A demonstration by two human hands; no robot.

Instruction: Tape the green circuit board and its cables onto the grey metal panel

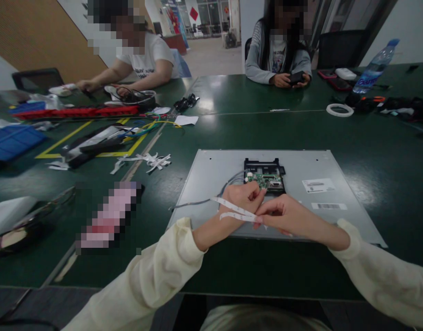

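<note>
My right hand (289, 215) pinches two narrow white printed strips (237, 210), which stick out to the left across my left wrist. My left hand (241, 196) is closed, with thumb and fingers drawn together at the lower edge of a green circuit board (261, 178); anything in its grip is hidden. The board sits in a black bracket (262, 162) on a flat grey metal panel (218, 165). A grey cable (200, 202) runs from the board's left side across the panel. Two white labels, one a barcode label (329, 206), are on the panel's right part.
Left of the panel lie a phone (111, 214) and a pile of white strip scraps (154, 161). Farther left are cables, a blue bin (14, 142) and a red tray (80, 111). A tape roll (340, 110) and water bottle (375, 69) stand right. Two people sit opposite.
</note>
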